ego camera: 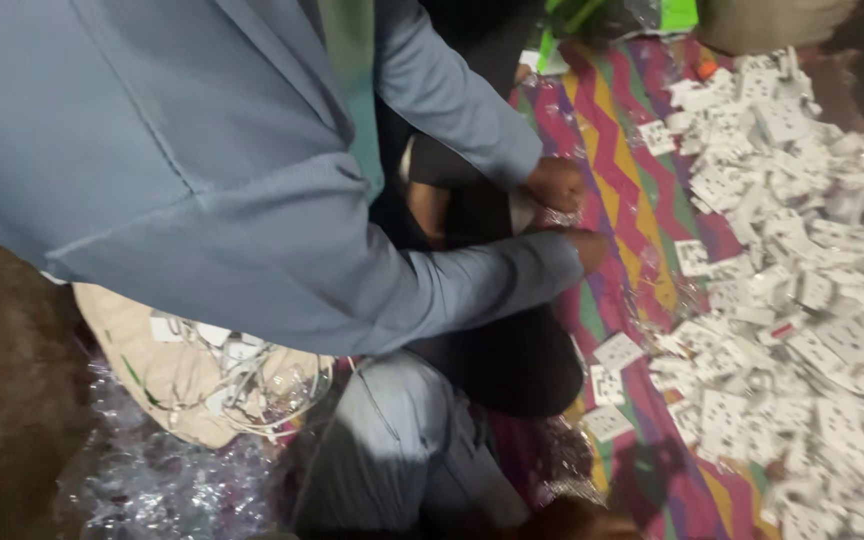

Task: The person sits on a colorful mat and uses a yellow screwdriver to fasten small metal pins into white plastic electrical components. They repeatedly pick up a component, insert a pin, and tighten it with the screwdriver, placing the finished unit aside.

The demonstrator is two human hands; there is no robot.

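Both arms wear grey-blue sleeves and reach from the left toward the middle of the view. My left hand (556, 184) and my right hand (589, 248) are close together, one above the other, at the edge of a zigzag-striped mat (620, 200). Their fingers are closed on a crinkled clear plastic wrapper (555, 216), and a small white piece (522, 211) shows just beside it. What is inside the wrapper is hidden. The nearest loose white socket plates (617, 352) lie on the mat just below my right hand.
A large heap of white socket plates (802, 290) covers the right side of the mat. A beige sack (167, 385) with white cables lies at lower left, beside a pile of clear plastic wrappers (162, 485). Green packaging (677, 14) sits at the top. Brown floor (2, 380) is at left.
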